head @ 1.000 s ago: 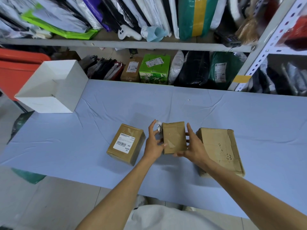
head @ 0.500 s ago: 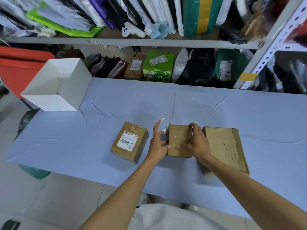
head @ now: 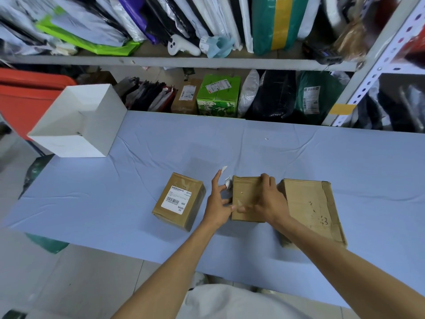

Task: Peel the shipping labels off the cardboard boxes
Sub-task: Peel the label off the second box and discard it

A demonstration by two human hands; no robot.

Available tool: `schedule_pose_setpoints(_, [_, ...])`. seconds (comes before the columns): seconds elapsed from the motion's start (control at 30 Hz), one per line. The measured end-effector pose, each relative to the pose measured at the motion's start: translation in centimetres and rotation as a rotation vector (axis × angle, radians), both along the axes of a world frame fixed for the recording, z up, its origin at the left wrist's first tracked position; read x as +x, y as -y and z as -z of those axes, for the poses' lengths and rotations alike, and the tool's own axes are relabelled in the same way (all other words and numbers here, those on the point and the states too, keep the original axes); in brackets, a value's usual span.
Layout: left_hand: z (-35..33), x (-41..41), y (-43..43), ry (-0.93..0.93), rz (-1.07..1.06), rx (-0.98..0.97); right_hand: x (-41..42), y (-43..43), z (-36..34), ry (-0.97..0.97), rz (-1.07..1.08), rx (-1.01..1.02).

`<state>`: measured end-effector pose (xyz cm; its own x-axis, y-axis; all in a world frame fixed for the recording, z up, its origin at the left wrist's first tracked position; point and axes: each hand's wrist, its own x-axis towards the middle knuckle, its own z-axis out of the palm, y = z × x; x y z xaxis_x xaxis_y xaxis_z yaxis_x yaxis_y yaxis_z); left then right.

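Note:
Three brown cardboard boxes sit in a row on the blue table [head: 299, 157]. The left box [head: 193, 217] carries a white shipping label [head: 176, 200] on its top. The small middle box [head: 245, 194] shows bare cardboard. My right hand [head: 268, 200] lies over it, fingers hooked on the far edge. My left hand [head: 217, 201] is at its left side, thumb against the box, index finger raised. White scraps of peeled label [head: 228, 183] cling to its fingers. The large right box [head: 310, 208] is bare and worn, with no label showing.
An open white box [head: 78, 125] stands at the table's far left corner. Behind the table, metal shelving [head: 184, 62] holds packed parcels, bags and a green carton [head: 218, 97]. A red bin [head: 20, 95] is at the left, beyond the table's edge.
The middle box was held up between both hands; it now rests flat on the table. My right hand has slid over its top. The label scraps remain on my left fingers.

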<state>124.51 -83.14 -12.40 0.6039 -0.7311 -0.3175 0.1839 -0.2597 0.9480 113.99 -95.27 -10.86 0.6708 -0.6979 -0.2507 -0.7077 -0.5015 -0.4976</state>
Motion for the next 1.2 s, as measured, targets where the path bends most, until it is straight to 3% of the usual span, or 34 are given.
schedule_pose_setpoints(0.2, [0.0, 0.1, 0.0, -0.001, 0.003, 0.002, -0.1, 1.9, 0.3, 0.176, 0.092, -0.032])
schedule_pose_setpoints(0.33, [-0.1, 0.1, 0.0, 0.004, -0.002, 0.009, -0.1, 0.8, -0.4, 0.098, 0.025, 0.101])
schedule_pose_setpoints(0.47, [-0.3, 0.3, -0.1, -0.009, 0.018, 0.006, 0.3, 0.0, -0.6, 0.015, -0.027, 0.019])
schedule_pose_setpoints(0.7, [-0.4, 0.3, 0.1, -0.015, 0.006, 0.007, 0.8, 0.8, -0.6, 0.148, 0.083, 0.046])
schedule_pose_setpoints(1.03, [0.1, 0.5, -0.2, 0.008, -0.03, 0.012, 1.0, 1.3, -0.7, 0.096, 0.061, -0.063])
schedule_pose_setpoints(1.2, [0.7, 0.8, 0.1, 0.027, -0.035, -0.005, 0.6, 1.6, -0.3, 0.12, 0.1, -0.005])
